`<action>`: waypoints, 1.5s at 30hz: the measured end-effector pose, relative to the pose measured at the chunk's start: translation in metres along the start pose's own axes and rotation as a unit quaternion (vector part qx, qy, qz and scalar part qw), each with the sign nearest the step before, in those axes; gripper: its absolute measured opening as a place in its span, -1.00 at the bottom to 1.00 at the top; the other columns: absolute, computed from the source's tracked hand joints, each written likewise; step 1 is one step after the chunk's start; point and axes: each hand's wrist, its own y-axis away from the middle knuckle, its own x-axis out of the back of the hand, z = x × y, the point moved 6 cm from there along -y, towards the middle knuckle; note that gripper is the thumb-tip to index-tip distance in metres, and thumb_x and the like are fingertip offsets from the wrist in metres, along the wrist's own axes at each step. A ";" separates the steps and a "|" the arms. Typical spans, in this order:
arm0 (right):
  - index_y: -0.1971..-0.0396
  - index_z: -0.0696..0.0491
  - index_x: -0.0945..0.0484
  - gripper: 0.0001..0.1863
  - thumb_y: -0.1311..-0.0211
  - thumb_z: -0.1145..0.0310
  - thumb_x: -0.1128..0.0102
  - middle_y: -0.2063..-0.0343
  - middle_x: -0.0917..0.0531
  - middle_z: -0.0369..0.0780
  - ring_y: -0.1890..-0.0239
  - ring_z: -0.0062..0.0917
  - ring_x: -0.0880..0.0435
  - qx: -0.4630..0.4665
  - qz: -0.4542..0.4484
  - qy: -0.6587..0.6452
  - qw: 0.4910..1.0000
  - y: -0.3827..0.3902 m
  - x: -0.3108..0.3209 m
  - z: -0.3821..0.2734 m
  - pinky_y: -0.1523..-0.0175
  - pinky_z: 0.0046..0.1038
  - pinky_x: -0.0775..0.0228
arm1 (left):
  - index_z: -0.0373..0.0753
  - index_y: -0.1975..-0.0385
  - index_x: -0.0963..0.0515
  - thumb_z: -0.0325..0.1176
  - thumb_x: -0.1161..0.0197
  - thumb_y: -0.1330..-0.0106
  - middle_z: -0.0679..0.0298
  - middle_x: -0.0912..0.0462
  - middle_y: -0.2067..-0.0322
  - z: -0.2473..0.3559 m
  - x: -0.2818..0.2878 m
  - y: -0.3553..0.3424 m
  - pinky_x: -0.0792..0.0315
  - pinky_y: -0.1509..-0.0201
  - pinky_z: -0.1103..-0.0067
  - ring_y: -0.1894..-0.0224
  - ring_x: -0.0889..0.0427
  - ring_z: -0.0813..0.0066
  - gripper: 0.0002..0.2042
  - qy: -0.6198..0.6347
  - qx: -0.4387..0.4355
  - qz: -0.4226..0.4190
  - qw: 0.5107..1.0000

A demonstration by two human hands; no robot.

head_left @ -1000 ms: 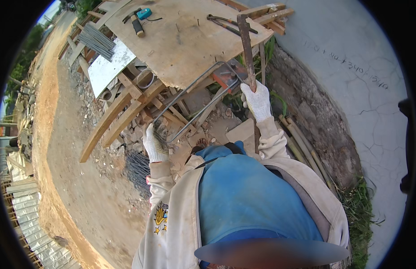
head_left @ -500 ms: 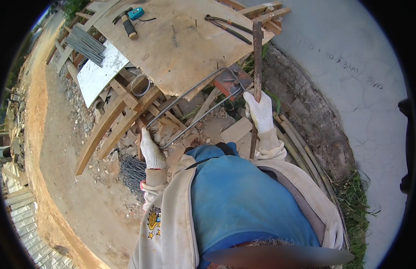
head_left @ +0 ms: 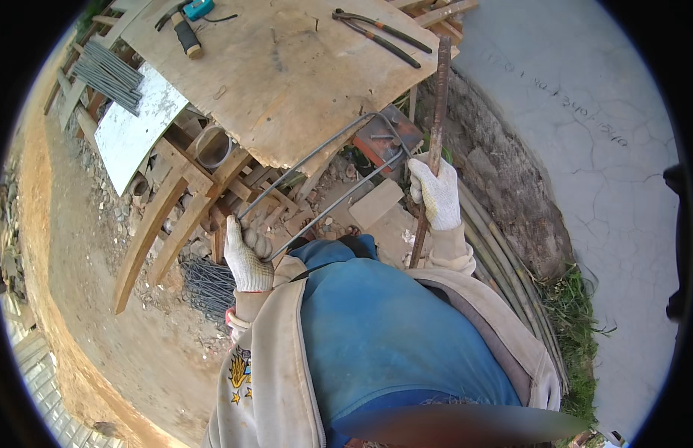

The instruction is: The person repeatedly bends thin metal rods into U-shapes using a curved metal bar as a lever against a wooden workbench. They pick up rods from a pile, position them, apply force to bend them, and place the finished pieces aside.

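Note:
My gloved left hand is closed on the near end of a rectangular loop of bent steel rod. The loop's far end lies over an orange-red block with short pins, just under the plywood's edge. In my gloved right hand is a long rusty steel bar, held upright in the picture beside that block, its top near the board's right edge. On the plywood board lie orange-and-black pincers, a hammer and a teal tape measure.
Cut rods lie beside a white sheet at left. Curved-looking timbers jut over rubble, near a wire bundle and a dirt path. Bamboo poles, grass and a cracked grey concrete surface are at right.
The rusty bar's upper end has swung rightward along with my right hand, away from the loop's corner. My left hand stays on the loop. The whole view has shifted slightly.

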 end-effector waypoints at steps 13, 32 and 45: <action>0.19 0.17 -0.66 -0.77 -0.36 0.30 -0.39 0.57 -0.54 -0.39 0.59 -0.76 -0.45 -0.090 0.071 0.005 0.993 0.005 0.004 0.002 0.51 -0.61 -0.22 | -0.17 0.33 -0.42 -0.04 -0.13 -0.60 0.49 -0.09 0.77 0.024 -0.009 -0.031 0.07 0.70 0.55 0.80 0.05 0.60 -0.66 -0.025 0.058 0.041 0.997; 0.25 0.11 -0.58 -0.78 -0.36 0.29 -0.39 0.66 -0.49 -0.39 0.72 -0.74 -0.37 -0.051 -0.022 -0.011 0.998 -0.010 0.004 -0.008 0.62 -0.62 -0.14 | -0.17 0.37 -0.45 -0.09 -0.16 -0.59 0.48 -0.13 0.71 0.007 0.003 -0.005 0.02 0.62 0.58 0.71 -0.03 0.62 -0.68 -0.035 0.003 -0.005 0.999; 0.32 0.06 -0.54 -0.74 -0.35 0.23 -0.42 0.67 -0.47 -0.38 0.72 -0.73 -0.38 -0.005 -0.074 -0.009 0.997 -0.017 -0.001 -0.011 0.62 -0.60 -0.15 | -0.17 0.33 -0.50 -0.15 -0.19 -0.58 0.53 -0.10 0.71 0.010 -0.004 -0.015 0.06 0.63 0.61 0.72 0.00 0.66 -0.74 -0.060 -0.089 -0.004 0.994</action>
